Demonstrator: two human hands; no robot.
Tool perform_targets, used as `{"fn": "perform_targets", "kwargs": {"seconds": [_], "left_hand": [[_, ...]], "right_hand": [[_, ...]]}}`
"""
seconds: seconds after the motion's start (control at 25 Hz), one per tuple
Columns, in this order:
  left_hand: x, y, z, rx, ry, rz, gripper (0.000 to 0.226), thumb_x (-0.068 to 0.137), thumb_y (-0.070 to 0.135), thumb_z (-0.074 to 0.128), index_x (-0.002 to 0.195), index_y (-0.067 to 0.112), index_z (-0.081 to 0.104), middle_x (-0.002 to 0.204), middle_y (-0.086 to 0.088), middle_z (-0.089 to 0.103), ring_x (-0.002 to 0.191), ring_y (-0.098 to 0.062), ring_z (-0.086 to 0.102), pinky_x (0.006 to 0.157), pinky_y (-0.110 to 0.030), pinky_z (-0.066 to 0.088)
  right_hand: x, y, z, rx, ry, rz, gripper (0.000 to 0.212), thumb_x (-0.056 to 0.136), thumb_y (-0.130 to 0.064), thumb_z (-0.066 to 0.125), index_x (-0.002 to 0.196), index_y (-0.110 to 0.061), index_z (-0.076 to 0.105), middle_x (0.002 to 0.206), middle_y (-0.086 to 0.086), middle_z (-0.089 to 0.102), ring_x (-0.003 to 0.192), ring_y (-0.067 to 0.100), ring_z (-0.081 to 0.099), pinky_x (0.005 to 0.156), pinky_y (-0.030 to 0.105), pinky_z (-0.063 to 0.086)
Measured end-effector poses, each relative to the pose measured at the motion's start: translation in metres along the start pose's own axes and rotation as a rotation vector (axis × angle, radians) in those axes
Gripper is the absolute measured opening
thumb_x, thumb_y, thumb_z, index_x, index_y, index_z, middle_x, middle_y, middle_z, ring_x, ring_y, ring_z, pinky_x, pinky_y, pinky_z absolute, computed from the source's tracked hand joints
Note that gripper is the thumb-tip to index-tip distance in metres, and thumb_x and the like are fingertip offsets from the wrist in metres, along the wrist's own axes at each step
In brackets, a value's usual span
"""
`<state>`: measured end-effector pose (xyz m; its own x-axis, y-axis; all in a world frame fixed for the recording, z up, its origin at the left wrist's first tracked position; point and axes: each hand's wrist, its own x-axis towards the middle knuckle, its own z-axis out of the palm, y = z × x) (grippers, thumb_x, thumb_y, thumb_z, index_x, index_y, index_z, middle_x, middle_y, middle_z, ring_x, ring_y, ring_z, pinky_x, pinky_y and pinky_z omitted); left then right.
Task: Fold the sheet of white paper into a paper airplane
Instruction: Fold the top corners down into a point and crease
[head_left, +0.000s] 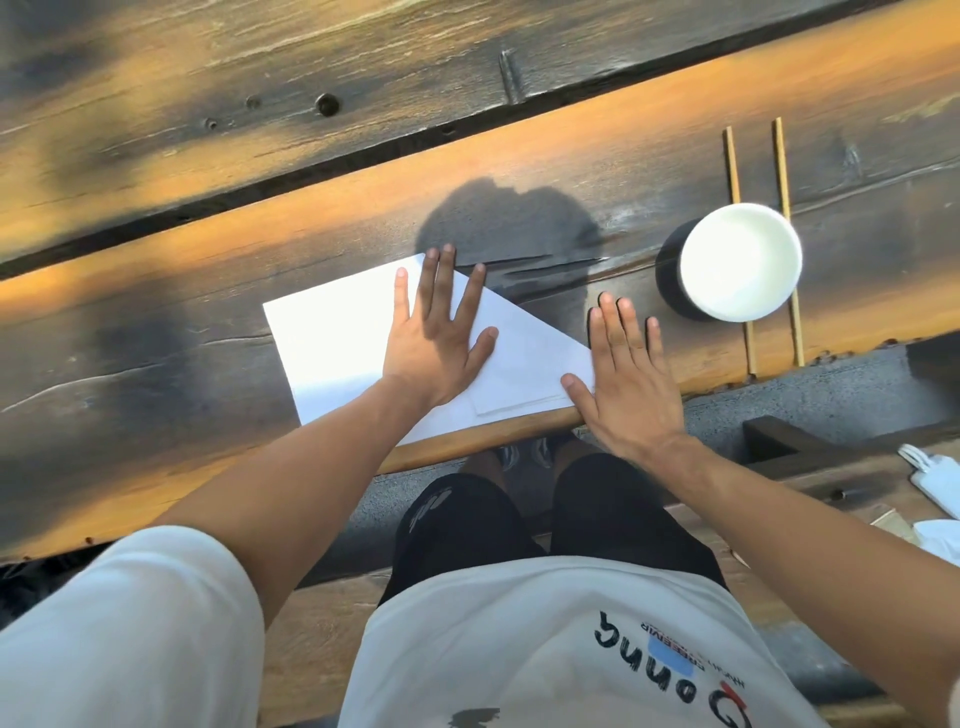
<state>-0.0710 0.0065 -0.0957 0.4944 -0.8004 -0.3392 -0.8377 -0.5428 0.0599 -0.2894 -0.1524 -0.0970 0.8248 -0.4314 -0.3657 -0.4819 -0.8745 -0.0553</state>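
Observation:
The white paper (332, 338) lies near the front edge of the dark wooden table (156, 364). Its right corner is folded over, making a slanted edge from top centre down to the right. My left hand (439, 332) presses flat on the middle of the paper, fingers spread. My right hand (626, 374) lies flat at the paper's right tip, thumb on the folded corner, fingers resting on the table beyond it.
A white bowl with a dark outside (737, 262) stands to the right of the paper, with two wooden chopsticks (740, 249) lying under it. The table's front edge runs just below the paper. White items (935, 483) lie on a bench at the right.

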Motion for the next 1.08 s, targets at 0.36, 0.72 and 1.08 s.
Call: {"fn": "perform_targets", "kwargs": {"seconds": [0.36, 0.72, 1.08], "left_hand": [[0.001, -0.002, -0.006, -0.014, -0.044, 0.008, 0.074, 0.102, 0.065, 0.007, 0.163, 0.026, -0.008, 0.169, -0.014, -0.022, 0.155, -0.035, -0.021, 0.124, -0.063, -0.001], [0.001, 0.002, -0.008, 0.027, -0.052, -0.021, 0.074, 0.102, 0.065, 0.006, 0.163, 0.025, -0.009, 0.168, -0.017, -0.023, 0.154, -0.038, -0.024, 0.123, -0.065, -0.001], [-0.017, -0.003, -0.030, -0.153, 0.001, -0.161, 0.073, 0.105, 0.052, 0.028, 0.164, 0.017, 0.002, 0.171, -0.019, -0.004, 0.158, -0.035, -0.005, 0.127, -0.056, 0.001]], "right_hand": [[0.052, -0.079, -0.017, 0.119, 0.066, -0.234, 0.078, 0.105, -0.055, 0.015, 0.162, -0.004, 0.000, 0.171, 0.012, -0.006, 0.158, 0.026, -0.009, 0.129, 0.048, 0.001], [-0.003, -0.016, -0.003, 0.013, -0.061, -0.150, 0.079, 0.105, -0.057, 0.016, 0.163, -0.005, 0.002, 0.171, 0.011, -0.008, 0.158, 0.024, -0.013, 0.128, 0.052, -0.002], [-0.002, -0.044, -0.030, 0.057, -0.047, -0.146, 0.076, 0.105, -0.047, 0.032, 0.161, 0.001, 0.013, 0.170, 0.020, 0.002, 0.158, 0.032, -0.005, 0.128, 0.049, -0.003]]}}
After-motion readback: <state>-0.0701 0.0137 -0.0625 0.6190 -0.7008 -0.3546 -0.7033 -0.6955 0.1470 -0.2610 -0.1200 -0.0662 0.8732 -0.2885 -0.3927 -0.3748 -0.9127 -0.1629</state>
